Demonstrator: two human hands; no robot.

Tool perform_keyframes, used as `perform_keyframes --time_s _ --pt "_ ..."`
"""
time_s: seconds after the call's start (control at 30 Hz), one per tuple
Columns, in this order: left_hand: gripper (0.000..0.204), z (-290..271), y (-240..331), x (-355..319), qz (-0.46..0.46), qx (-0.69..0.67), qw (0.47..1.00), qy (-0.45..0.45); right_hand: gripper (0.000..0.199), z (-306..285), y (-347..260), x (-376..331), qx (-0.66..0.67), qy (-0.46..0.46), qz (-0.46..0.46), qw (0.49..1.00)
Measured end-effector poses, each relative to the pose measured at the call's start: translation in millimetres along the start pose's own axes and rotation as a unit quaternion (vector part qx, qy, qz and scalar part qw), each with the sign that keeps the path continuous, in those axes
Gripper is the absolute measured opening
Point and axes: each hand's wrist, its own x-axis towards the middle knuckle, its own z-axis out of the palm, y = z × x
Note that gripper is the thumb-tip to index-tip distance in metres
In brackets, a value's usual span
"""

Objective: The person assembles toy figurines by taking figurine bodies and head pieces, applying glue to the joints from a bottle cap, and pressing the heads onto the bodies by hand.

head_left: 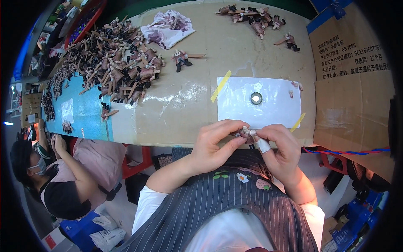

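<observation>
Just above my lap, at the table's near edge, a small figurine [247, 132] with a pale head and brownish-pink clothing is held between my hands. My left hand [214, 145] pinches it from the left side. From the right, my right hand [282, 149] grips it with fingertips closed; a white wrap [263, 145] covers one of that hand's fingers. My fingers hide much of the figurine. Beyond them lies a white sheet [235, 113] taped to the table, with a small round cap [256, 98] on it. Tiny pale pieces [291, 94] lie near the sheet's right edge.
A large heap of similar figurines [121, 63] covers the table's left. A stained white cloth [168, 29] and single figurine [181, 59] lie beside it. More figurines [258, 21] are at the back. Cardboard boxes [352, 101] stand right; a co-worker [67, 180] sits left.
</observation>
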Motion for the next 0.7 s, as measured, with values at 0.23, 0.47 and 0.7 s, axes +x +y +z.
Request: perform_keyframes --time_s 0.23,0.47,0.7 --pt "0.028 -3.5 12.4 4.7 0.067 0.105 0.992 -0.025 0.019 -13.1 -2.6 4.1 0.069 -0.065 0.055 0.994" --pt "0.031 4.3 13.8 1.9 0.109 0.153 0.982 0.001 0.042 -10.5 -4.0 2.7 -0.081 -0.085 -0.086 0.989" --pt "0.037 21.4 9.7 -15.0 0.126 0.211 0.969 0.037 0.048 -14.0 -3.6 -6.1 -0.068 -0.108 -0.1 0.987"
